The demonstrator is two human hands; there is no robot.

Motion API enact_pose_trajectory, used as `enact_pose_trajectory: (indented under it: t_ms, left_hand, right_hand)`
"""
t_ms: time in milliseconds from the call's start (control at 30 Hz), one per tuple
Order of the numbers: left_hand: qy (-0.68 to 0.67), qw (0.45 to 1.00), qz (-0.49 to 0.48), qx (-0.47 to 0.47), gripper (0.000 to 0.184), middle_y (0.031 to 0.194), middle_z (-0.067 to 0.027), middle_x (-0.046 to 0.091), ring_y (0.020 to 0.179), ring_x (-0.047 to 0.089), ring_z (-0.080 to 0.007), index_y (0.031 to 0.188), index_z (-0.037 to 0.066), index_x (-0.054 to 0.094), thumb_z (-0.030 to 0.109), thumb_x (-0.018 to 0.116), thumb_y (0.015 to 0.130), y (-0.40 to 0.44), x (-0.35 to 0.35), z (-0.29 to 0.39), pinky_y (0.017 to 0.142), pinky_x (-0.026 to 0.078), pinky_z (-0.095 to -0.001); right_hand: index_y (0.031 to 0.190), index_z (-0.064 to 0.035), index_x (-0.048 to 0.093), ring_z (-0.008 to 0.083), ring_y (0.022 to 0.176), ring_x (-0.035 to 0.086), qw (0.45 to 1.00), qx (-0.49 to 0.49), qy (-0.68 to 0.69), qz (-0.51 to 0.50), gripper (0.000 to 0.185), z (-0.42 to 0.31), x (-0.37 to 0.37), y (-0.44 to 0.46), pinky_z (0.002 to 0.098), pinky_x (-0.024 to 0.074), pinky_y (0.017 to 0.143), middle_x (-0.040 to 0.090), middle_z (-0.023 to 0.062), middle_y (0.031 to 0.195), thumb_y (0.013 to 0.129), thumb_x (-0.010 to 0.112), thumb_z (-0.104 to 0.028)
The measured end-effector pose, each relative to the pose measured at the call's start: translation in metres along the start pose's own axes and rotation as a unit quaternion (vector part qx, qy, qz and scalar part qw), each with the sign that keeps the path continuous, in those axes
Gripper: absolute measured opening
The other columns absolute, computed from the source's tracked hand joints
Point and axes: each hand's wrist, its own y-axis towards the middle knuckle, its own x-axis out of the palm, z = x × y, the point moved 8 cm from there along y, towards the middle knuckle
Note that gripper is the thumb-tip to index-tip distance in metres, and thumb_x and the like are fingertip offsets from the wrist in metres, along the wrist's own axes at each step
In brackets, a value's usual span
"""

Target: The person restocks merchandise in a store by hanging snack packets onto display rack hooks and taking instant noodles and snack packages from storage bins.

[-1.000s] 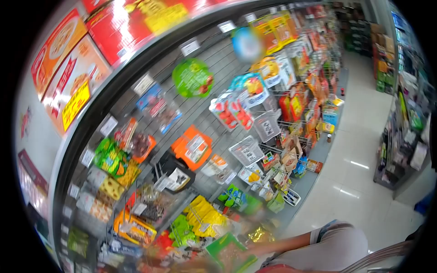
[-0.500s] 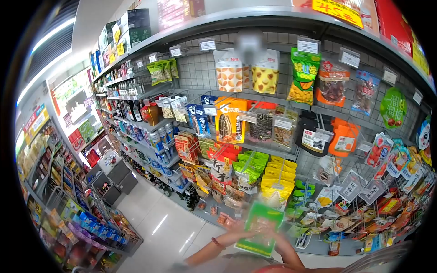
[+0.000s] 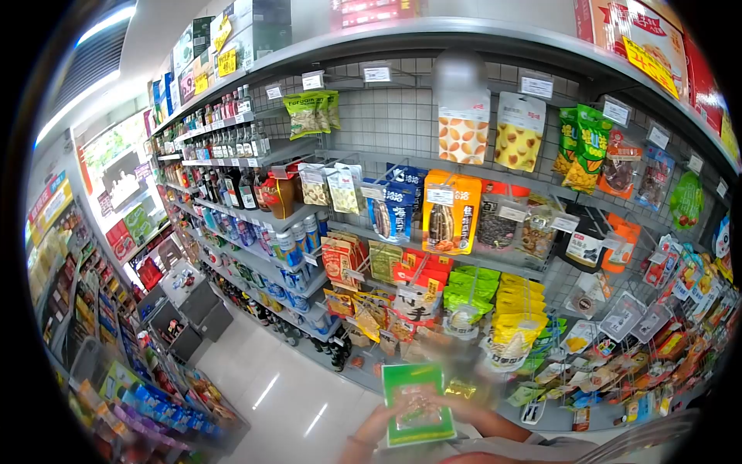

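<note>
A green snack packet [image 3: 417,379] with a clear window in its middle is held upright near the bottom centre of the head view. My left hand [image 3: 384,420] is closed on its left edge, and my right hand [image 3: 468,414] grips the right side, its fingertips reaching over the window. Motion blur softens the fingers and the packet's print. Just beyond it hang yellow packets [image 3: 516,317] and green packets [image 3: 469,298] on rack hooks. A shiny gold packet [image 3: 461,389] shows low down behind my right hand.
A wire-grid rack [image 3: 386,108] with hanging snack bags curves across the front and right. Bottles and cans fill the shelves [image 3: 290,267] to its left. A tiled aisle [image 3: 270,387] runs along the left, with another stocked shelf [image 3: 85,309] across it and grey bins [image 3: 185,309] farther off.
The rack has shifted rightward in view as my head turned left. The green packet has moved slightly left and lower and stands more upright. Both hands stay on it.
</note>
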Motion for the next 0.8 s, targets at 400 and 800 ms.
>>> enact_pose_trajectory:
  t_ms: [400,800]
  left_hand:
    - [-0.115,0.992,0.043,0.024,0.047,0.126,-0.0141,0.062,0.109,0.064,-0.0228,0.136,-0.002,0.048,0.027,0.057,0.100,-0.052,-0.169,0.101,0.096,0.052,-0.0369]
    - [-0.041,0.986,-0.143,-0.076,0.050,0.134,-0.0097,0.058,0.118,0.058,-0.0193,0.141,0.001,0.046,0.027,0.058,0.101,0.006,-0.232,0.144,0.100,0.048,-0.0347]
  right_hand:
    - [0.145,-0.0100,0.044,0.0143,0.116,0.060,0.995,0.086,0.031,0.033,0.056,0.019,0.152,0.162,0.0329,0.0530,0.095,0.056,0.0063,0.138,0.101,0.056,-0.041]
    - [0.144,-0.0079,0.045,0.0200,0.120,0.059,0.977,-0.009,0.143,0.160,0.056,-0.006,0.201,0.186,0.0364,0.0471,0.104,0.057,0.0096,0.138,0.098,0.062,-0.035]
